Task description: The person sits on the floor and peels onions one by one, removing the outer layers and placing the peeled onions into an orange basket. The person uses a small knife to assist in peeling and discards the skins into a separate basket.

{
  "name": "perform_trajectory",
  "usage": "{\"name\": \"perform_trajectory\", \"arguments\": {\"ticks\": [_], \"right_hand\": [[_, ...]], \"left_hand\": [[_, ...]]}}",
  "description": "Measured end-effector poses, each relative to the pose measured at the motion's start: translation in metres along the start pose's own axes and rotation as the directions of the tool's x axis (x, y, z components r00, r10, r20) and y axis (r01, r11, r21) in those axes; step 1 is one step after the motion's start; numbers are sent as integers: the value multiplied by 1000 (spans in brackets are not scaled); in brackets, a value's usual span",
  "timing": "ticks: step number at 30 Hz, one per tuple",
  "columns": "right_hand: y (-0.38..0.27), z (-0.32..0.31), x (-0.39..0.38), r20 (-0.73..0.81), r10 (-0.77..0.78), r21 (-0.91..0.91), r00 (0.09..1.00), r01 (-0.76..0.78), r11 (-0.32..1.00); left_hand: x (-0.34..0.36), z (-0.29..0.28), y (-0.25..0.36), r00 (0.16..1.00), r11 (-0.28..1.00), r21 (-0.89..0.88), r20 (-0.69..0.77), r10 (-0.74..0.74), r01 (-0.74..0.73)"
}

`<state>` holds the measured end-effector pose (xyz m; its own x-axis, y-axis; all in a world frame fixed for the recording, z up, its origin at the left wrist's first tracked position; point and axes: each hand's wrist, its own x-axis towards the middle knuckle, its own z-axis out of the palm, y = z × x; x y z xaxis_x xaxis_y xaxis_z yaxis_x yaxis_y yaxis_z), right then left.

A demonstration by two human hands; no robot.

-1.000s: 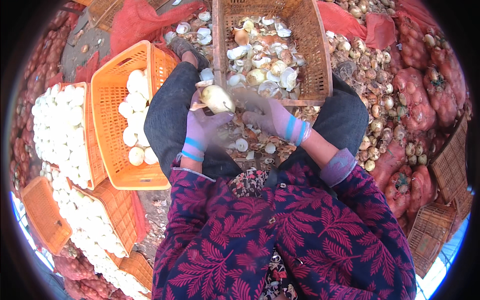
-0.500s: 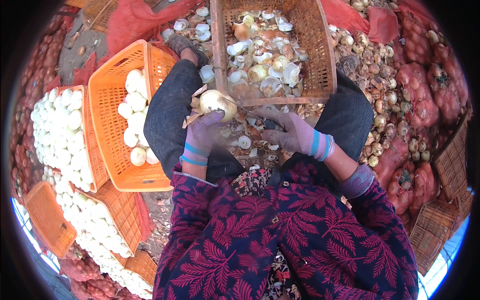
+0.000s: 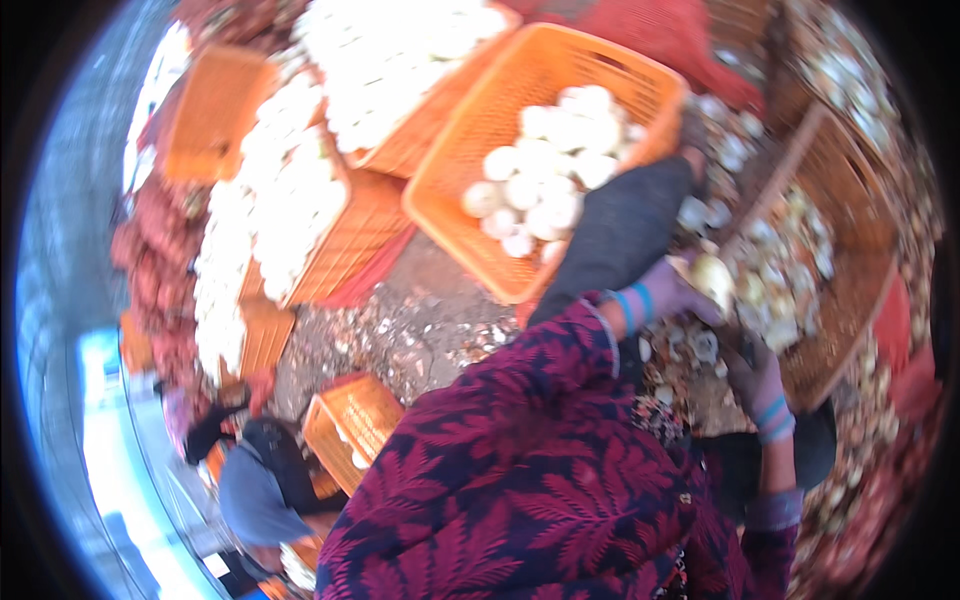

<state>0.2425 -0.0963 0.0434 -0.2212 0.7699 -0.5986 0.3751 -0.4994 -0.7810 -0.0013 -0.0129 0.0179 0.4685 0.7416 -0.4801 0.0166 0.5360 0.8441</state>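
Left grip (image 3: 680, 293) wrapped round a pale onion (image 3: 712, 284), apparently presenting it to the right grip (image 3: 757, 378) just beside, which is too blurred to read! Right of the onion, a brown crate (image 3: 862, 285) sits close, probably for handy scraps (image 3: 790, 268); farther left, an orange crate (image 3: 468, 150) holds white onions (image 3: 560, 165), seemingly within reach.
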Motion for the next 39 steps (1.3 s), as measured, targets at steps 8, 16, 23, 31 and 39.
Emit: {"name": "perform_trajectory", "arguments": {"ticks": [8,16,23,31,39], "right_hand": [[16,13,0,-89,-147,12,985,149,989],[22,5,10,271,-56,725,961,-165,668],[45,26,28,-185,-255,63,949,270,961],[31,51,53,-169,-386,-53,907,382,922],[-34,37,34,142,62,756,988,-149,637]], "left_hand": [[15,27,-32,967,802,584,-110,229,-124],[36,14,-39,909,879,394,-198,366,-268],[29,4,-20,984,965,240,-114,139,-109],[25,4,-25,951,950,233,-181,252,-207],[25,-13,-32,959,955,-90,-62,277,-282]]}}
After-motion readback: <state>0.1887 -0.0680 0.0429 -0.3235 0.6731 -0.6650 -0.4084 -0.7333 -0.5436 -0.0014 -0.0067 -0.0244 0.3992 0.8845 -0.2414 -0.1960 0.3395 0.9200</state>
